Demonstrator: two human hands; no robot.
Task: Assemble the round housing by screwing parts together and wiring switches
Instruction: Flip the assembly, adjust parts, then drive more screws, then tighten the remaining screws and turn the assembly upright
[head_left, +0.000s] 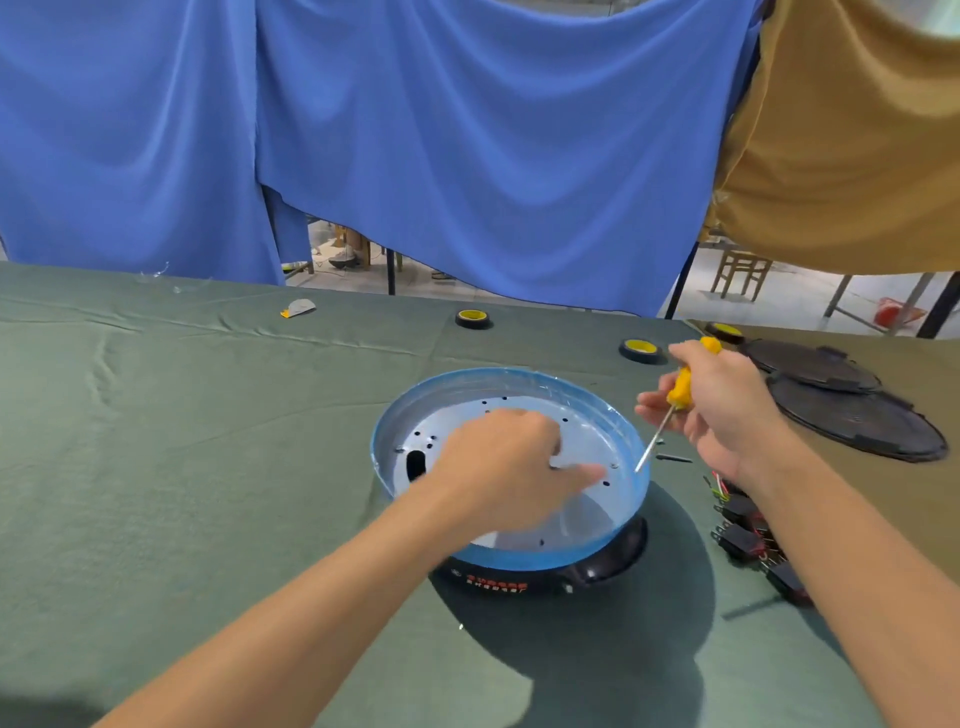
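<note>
Housing (470, 383) with left hand (498, 462) apparently inside

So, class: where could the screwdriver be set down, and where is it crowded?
Bare green cloth lies left of the round housing and in front of it, toward the near edge. The right side is crowded: wired switches, black covers, tape rolls.

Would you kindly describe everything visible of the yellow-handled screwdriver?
The screwdriver has a yellow, plastic-looking handle and a thin, silvery metal shaft. The right hand grips the handle, whose end sticks out above the fingers. It is tilted, with the tip pointing down and left by the right inner wall of the round housing; contact there is unclear.
</note>
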